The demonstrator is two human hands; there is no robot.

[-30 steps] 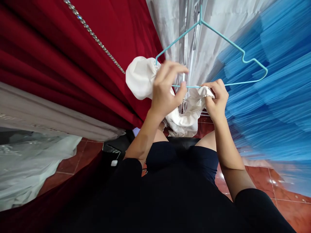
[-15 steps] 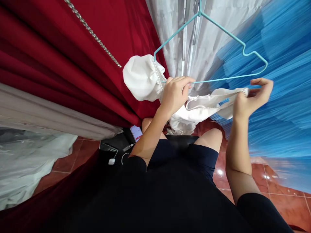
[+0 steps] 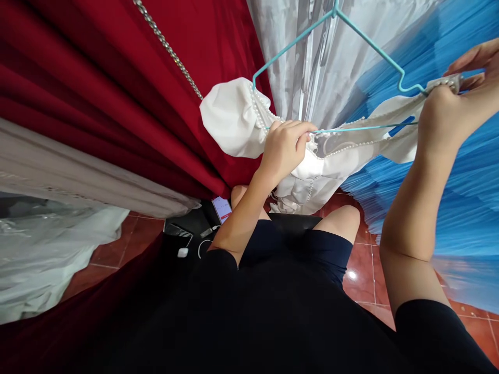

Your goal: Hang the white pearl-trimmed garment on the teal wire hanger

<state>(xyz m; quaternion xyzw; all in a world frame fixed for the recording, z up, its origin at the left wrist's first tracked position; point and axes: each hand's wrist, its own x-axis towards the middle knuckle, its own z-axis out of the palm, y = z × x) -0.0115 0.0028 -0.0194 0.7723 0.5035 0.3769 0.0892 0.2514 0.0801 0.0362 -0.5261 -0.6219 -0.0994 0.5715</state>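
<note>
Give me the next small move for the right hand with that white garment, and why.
Probably hook the pearl-trimmed edge over the hanger's notch. The right hand pinches the white garment stretched taut right beside the notched end of the teal hanger, while the left hand steadies the bottom bar; the other puffed sleeve already hangs at the far end.

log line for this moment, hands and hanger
left hand: grips hanger bar | right hand: pinches white garment edge at hanger end

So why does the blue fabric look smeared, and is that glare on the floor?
Head view: the blue pleated fabric streaks toward the frame edge, apparently wide-lens stretch or blur; the white garment at centre stays sharp; a small bright glare spot shines on the red floor tiles.
</note>
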